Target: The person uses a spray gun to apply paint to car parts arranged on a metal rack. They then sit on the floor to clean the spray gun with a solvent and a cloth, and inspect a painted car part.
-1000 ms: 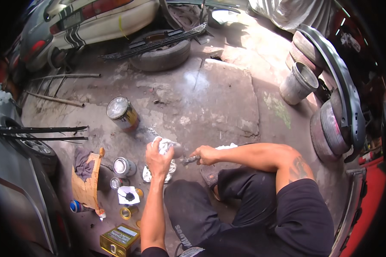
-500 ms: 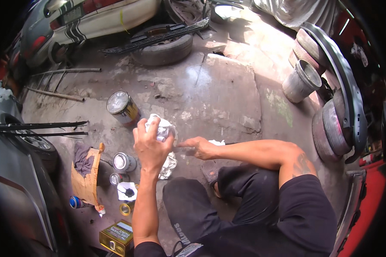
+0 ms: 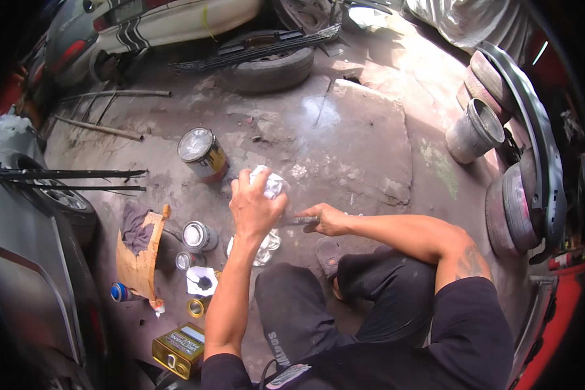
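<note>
White crumpled cloth (image 3: 275, 186) bulges from the left hand (image 3: 256, 207), whose fingers I see curled around it, ahead of the knees. To its right, I have the right hand (image 3: 330, 220) gripping a slim grey tool (image 3: 302, 221), its end directed at the left hand; the tool is too blurred for me to name, and I cannot tell whether it touches the cloth. Ahead of both hands, I read broad working room: the concrete floor (image 3: 357, 146) runs up to the tyre (image 3: 266, 75), with a cracked edge along its right.

On the left my margin tightens. A large paint can (image 3: 203, 155) stands near the left hand, its round rim facing up. Nearer me, a smaller can (image 3: 200, 236), a white sheet (image 3: 195, 275) with a dark blot and a gold tin (image 3: 179, 350) line the left forearm's outer side. A second white cloth (image 3: 268, 247) lies by the knee. Beyond the right arm, a bucket (image 3: 465, 138) and a curved bumper (image 3: 547, 162) bound my space.
</note>
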`<state>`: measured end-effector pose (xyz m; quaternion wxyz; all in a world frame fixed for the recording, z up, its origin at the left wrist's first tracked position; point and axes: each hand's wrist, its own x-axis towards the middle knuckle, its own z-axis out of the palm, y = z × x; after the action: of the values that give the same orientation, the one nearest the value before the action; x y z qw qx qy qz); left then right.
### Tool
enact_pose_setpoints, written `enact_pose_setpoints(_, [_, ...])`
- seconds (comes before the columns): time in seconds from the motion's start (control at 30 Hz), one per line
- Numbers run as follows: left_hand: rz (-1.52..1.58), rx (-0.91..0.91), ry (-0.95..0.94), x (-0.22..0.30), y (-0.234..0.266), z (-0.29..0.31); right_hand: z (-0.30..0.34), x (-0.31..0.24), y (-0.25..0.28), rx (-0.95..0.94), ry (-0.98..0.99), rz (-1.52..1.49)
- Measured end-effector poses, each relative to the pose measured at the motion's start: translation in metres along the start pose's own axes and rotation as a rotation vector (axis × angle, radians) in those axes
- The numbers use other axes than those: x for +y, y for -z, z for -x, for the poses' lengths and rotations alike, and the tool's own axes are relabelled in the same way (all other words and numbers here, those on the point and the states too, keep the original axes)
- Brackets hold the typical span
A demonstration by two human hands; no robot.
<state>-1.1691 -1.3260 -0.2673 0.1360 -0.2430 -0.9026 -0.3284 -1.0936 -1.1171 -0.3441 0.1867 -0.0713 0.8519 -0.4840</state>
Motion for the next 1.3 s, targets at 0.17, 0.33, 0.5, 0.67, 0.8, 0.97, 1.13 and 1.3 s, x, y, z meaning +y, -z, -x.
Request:
enact_pose_setpoints(0.17, [-0.001,-0.110,0.062,-0.014,-0.010,-0.012,0.007,0.013,-0.019,-0.049,-0.054,-0.037])
enact_pose_setpoints(0.33, [-0.015,-0.024,0.011,0.023,0.011,-0.014,0.006,0.001,-0.004,0.046,0.033,-0.141])
enact_pose_setpoints(0.5, [0.001,-0.060,0.066,-0.006,0.000,-0.012,0.001,0.012,-0.001,-0.129,-0.115,0.035])
enact_pose_setpoints(0.67, [0.019,-0.179,0.116,-0.029,-0.008,-0.019,-0.006,0.007,-0.009,-0.108,-0.149,-0.069])
enact_pose_setpoints(0.8, [-0.030,0.023,0.036,0.016,0.009,-0.014,0.000,0.003,0.008,-0.047,-0.069,0.026])
enact_pose_setpoints(0.97, [-0.046,-0.091,0.015,-0.009,0.003,-0.038,0.001,-0.025,0.000,0.013,-0.099,-0.019])
enact_pose_setpoints(1.13, [-0.102,-0.268,0.121,-0.009,0.008,-0.077,0.001,-0.018,0.003,0.053,-0.044,0.051])
enact_pose_setpoints(1.3, [-0.110,-0.074,0.123,0.007,0.000,-0.061,0.001,-0.012,0.001,0.047,-0.063,-0.037])
